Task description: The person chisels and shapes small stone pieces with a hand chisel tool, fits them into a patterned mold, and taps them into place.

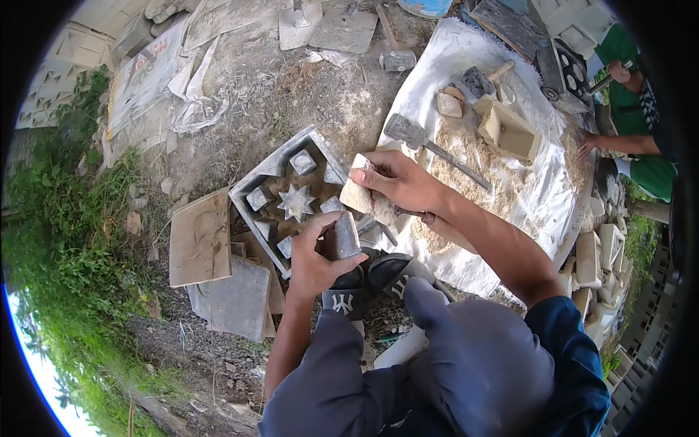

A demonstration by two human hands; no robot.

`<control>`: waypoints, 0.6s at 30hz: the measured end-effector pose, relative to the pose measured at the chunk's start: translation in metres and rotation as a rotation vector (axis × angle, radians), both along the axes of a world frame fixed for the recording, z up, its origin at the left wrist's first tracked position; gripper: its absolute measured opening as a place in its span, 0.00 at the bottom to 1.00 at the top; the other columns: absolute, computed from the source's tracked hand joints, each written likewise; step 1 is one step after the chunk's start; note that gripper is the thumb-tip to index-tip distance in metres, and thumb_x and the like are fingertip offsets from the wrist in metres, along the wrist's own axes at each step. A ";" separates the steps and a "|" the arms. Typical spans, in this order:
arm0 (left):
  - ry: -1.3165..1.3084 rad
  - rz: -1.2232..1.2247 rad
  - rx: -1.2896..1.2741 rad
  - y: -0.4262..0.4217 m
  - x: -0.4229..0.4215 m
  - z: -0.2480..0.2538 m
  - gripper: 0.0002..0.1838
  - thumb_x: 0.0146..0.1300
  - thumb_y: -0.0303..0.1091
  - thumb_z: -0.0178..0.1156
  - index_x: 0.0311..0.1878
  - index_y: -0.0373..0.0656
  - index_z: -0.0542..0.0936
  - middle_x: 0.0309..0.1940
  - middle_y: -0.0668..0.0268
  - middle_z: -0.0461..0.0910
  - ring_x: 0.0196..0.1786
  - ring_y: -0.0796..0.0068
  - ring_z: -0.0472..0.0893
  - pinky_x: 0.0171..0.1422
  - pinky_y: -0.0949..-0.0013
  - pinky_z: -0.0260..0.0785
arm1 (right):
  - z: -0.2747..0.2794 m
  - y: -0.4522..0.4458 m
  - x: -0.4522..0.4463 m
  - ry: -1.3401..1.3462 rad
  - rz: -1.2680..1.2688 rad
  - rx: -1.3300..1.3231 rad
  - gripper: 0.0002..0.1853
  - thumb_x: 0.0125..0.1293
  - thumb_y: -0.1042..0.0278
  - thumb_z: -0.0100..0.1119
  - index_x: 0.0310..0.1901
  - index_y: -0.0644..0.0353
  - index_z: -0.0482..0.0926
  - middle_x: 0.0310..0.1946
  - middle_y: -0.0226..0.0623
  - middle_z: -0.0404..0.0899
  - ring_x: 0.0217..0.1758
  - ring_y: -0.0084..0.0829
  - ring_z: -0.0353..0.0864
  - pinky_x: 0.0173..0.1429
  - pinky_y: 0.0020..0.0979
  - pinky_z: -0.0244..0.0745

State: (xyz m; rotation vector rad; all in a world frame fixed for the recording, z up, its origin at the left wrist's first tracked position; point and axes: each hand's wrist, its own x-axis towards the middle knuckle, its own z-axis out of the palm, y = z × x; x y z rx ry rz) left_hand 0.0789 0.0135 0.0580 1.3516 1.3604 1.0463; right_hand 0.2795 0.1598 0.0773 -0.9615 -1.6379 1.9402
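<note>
Left hand (312,264) is gripping grey block (342,237); right hand (399,180) is clamping pale block (355,195) just beyond it. Mould (272,159) is lying beyond Left hand. We're risking chipped edges: blocks crowding close, slackening grip causing drops.

Even, fairly bright daylight falls on the ground and the white sheet (408,95), which looks pale and close to washed out, with only soft shadows. Glare burns out the near left corner beyond the plants (73,306). The wide round view bends things at its edges, fades to black at the corners, and softens the far left blocks (54,87).
</note>
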 end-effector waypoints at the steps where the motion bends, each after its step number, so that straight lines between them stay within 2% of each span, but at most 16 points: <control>1: -0.062 0.058 -0.012 -0.001 0.001 0.000 0.39 0.42 0.34 0.85 0.60 0.35 0.81 0.51 0.57 0.86 0.52 0.69 0.86 0.60 0.64 0.78 | 0.003 -0.001 0.000 -0.065 0.008 0.062 0.26 0.78 0.43 0.58 0.42 0.65 0.83 0.27 0.31 0.79 0.32 0.20 0.75 0.39 0.30 0.73; 3: -0.078 0.061 -0.032 -0.001 0.001 0.004 0.39 0.42 0.34 0.85 0.60 0.35 0.81 0.51 0.57 0.86 0.52 0.69 0.86 0.59 0.64 0.78 | 0.014 -0.002 0.000 -0.165 0.017 0.095 0.29 0.77 0.42 0.59 0.39 0.68 0.83 0.24 0.37 0.80 0.30 0.23 0.76 0.37 0.35 0.74; 5: -0.096 0.059 -0.050 -0.002 -0.001 0.006 0.39 0.42 0.34 0.86 0.60 0.35 0.81 0.51 0.57 0.86 0.52 0.69 0.86 0.59 0.65 0.78 | 0.007 -0.003 0.000 -0.183 0.022 0.134 0.29 0.77 0.42 0.60 0.40 0.68 0.83 0.24 0.38 0.80 0.30 0.24 0.76 0.38 0.35 0.74; 7: -0.020 -0.027 -0.035 -0.002 -0.005 0.006 0.40 0.50 0.33 0.85 0.64 0.29 0.74 0.55 0.53 0.85 0.59 0.66 0.84 0.66 0.61 0.77 | 0.007 -0.003 0.000 -0.201 0.029 0.176 0.29 0.77 0.42 0.60 0.40 0.68 0.83 0.24 0.39 0.80 0.30 0.25 0.76 0.39 0.36 0.75; 9: -0.021 -0.035 -0.027 -0.002 -0.006 0.007 0.40 0.49 0.33 0.85 0.63 0.28 0.75 0.55 0.53 0.85 0.58 0.66 0.84 0.65 0.61 0.77 | 0.009 -0.005 -0.001 -0.177 0.057 0.257 0.30 0.77 0.40 0.59 0.41 0.68 0.83 0.25 0.41 0.81 0.31 0.26 0.77 0.41 0.38 0.75; 14: -0.002 -0.038 -0.008 -0.003 -0.004 0.007 0.40 0.49 0.33 0.85 0.63 0.28 0.75 0.54 0.54 0.85 0.57 0.66 0.85 0.64 0.62 0.78 | 0.011 -0.004 -0.001 -0.183 0.085 0.248 0.30 0.77 0.39 0.58 0.43 0.67 0.83 0.27 0.44 0.82 0.32 0.29 0.78 0.43 0.39 0.76; 16: -0.052 0.058 0.009 -0.003 0.000 0.007 0.38 0.42 0.33 0.86 0.59 0.35 0.81 0.49 0.57 0.87 0.50 0.70 0.86 0.56 0.64 0.80 | 0.010 -0.005 -0.001 -0.172 0.082 0.252 0.30 0.77 0.39 0.57 0.44 0.67 0.83 0.28 0.45 0.82 0.32 0.30 0.78 0.43 0.39 0.76; 18: -0.054 0.060 -0.015 -0.004 0.001 0.009 0.38 0.42 0.33 0.86 0.59 0.35 0.81 0.48 0.57 0.87 0.50 0.71 0.87 0.56 0.64 0.80 | 0.005 -0.005 0.000 -0.211 0.092 0.284 0.30 0.78 0.40 0.57 0.45 0.67 0.83 0.28 0.46 0.82 0.32 0.33 0.79 0.43 0.40 0.76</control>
